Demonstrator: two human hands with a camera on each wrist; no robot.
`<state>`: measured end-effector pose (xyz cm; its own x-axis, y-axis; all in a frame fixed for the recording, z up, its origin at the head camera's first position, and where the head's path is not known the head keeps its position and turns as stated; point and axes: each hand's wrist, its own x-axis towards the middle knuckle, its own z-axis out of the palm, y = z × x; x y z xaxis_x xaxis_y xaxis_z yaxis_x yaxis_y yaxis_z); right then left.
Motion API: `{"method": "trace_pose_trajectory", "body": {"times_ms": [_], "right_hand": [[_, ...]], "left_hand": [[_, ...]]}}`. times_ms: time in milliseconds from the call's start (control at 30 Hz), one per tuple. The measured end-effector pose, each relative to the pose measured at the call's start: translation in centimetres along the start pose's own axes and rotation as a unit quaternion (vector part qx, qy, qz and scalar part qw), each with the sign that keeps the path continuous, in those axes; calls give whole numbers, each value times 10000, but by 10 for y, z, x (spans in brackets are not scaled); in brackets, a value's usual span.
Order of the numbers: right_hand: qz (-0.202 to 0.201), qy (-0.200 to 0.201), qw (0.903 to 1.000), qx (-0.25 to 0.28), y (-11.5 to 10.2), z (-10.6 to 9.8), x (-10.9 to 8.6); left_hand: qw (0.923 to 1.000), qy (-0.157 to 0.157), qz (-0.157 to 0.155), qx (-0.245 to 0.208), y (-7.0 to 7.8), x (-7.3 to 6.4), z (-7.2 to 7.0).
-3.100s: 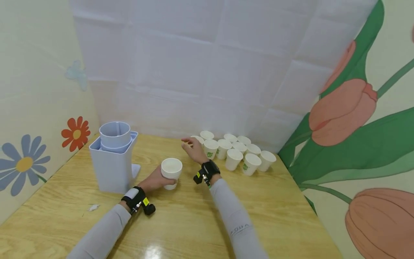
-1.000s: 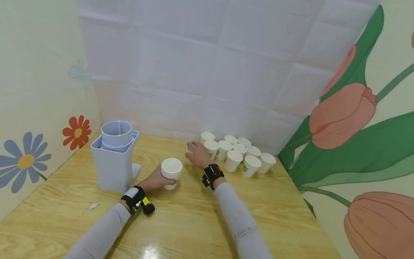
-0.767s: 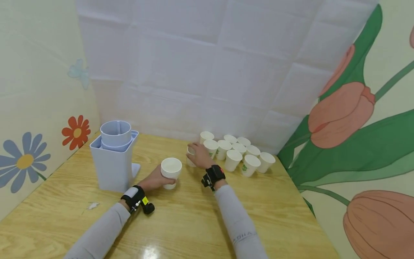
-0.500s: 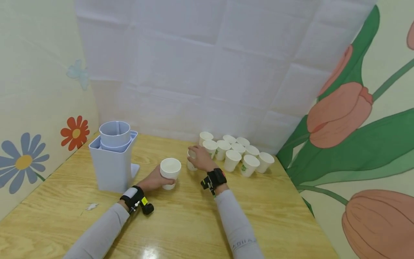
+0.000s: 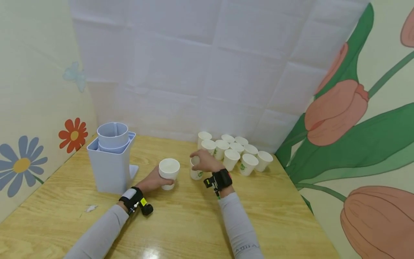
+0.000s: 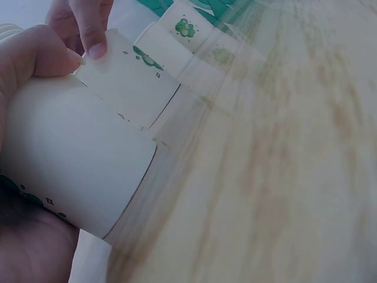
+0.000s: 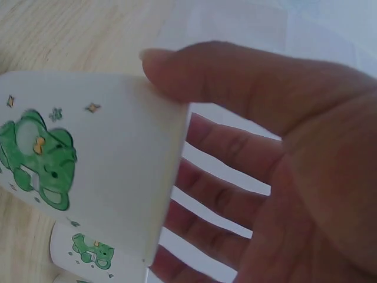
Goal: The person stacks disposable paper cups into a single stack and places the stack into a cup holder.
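My left hand (image 5: 151, 181) grips white paper cups (image 5: 169, 167), with thumb and fingers curled round the side. At the upper left of the left wrist view, several nested rims (image 6: 10, 30) show beside this hand. To the right, my right hand (image 5: 208, 162) pinches a single white paper cup (image 5: 196, 175) by its rim. In the right wrist view the thumb (image 7: 171, 73) lies on the near side of this cup, and the other fingers lie beyond the rim. A green bear print (image 7: 44, 156) marks its wall. Both cups stand upright, a short gap apart.
Several more white paper cups (image 5: 249, 163) stand upright in a cluster right of my right hand, by the back sheet. A pale blue square container (image 5: 108, 169) with a round cylinder (image 5: 113, 138) in its top stands at left. A white scrap (image 5: 91, 208) lies on the wooden table (image 5: 181, 230).
My right hand has reached the cluster's leftmost cup, taken hold of its rim and brought it nearer, away from the others. My left hand keeps its grip and has stayed nearly still.
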<state>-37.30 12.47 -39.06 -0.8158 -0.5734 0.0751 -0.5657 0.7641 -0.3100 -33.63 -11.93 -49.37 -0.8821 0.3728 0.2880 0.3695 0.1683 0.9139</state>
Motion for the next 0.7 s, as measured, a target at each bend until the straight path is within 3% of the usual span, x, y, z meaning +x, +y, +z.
{"method": "trace_pose_trajectory", "body": {"times_ms": [467,700], "right_hand": [[254,-492,9985,-29,-5,-8,-10],[473,-643,9963,323,-8,-14,-16]], "left_hand": [[9998,-9,-108,-163,1,0,0],[9999,-33,-78,-129,0,1,0]]}}
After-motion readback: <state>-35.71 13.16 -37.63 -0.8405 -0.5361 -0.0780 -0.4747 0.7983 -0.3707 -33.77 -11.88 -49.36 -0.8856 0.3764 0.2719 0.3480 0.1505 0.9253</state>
